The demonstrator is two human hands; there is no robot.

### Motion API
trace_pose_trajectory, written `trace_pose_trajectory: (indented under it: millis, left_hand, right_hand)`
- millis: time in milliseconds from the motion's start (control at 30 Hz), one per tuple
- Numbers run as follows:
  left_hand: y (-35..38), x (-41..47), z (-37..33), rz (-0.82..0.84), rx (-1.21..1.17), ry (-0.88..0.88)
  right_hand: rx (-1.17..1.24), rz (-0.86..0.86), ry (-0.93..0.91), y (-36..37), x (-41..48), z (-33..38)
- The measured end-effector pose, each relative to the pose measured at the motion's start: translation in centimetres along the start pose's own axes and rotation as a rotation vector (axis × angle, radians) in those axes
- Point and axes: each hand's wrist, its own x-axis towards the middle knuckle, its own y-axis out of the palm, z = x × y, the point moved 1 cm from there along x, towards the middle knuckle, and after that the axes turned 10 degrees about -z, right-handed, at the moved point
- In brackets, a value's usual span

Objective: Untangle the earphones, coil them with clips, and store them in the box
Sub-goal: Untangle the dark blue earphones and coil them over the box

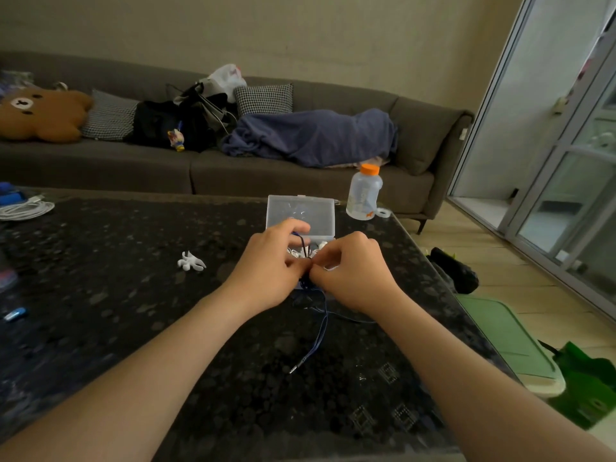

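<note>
My left hand (270, 271) and my right hand (353, 271) meet above the dark table, both pinching a dark blue earphone cable (321, 328). A bunch of the cable sits between my fingers. Its loose end trails toward me and ends in a metal plug (294, 369). Just behind my hands stands a clear plastic box (300, 213) with its lid raised. White earphones (320, 246) lie inside it, partly hidden by my fingers. A white clip (190, 261) lies on the table to the left.
A dark patterned table (133, 295) fills the foreground. A bottle with an orange cap (364, 193) and a tape roll (383, 212) stand at the far right corner. A coiled white cable (25, 210) lies far left. A grey sofa (233, 168) runs behind.
</note>
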Motion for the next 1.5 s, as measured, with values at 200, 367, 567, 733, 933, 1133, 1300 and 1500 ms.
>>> trace_pose_trajectory:
  millis: [200,367,567,733,933,1133,1300,1500]
  left_hand:
    - [-0.2,0.1,-0.4,-0.014,0.011,-0.016]
    - [0.5,0.4,0.1,-0.032,-0.071,-0.189]
    - [1.1,0.5,-0.1,0.138,-0.416,-0.52]
    - [0.9,0.3,-0.8,0.13,-0.615,-0.738]
    - [0.2,0.4,-0.8,0.046,-0.811,-0.847]
    - [0.9,0.8,-0.4,-0.072,-0.558,-0.69]
    - [1.0,0.8,0.1,-0.082,-0.416,-0.663]
    - [0.9,0.4,-0.1,0.096,-0.466,-0.558]
  right_hand:
    - [0.365,0.018,0.285,-0.7,0.3,-0.6]
    - [0.73,0.071,0.362,-0.5,0.5,-0.8]
    - [1.035,0.098,0.512,-0.8,0.6,-0.1]
    - [1.072,0.066,0.524,-1.0,0.6,-0.2]
    - [0.982,0.091,0.528,-0.8,0.8,-0.4]
    - [0.584,0.07,0.399,-0.8,0.3,0.0]
    - [0.466,0.066,0.143,-1.0,-0.3,0.3]
    - [0.565,0.006,0.229,-1.2,-0.1,0.1]
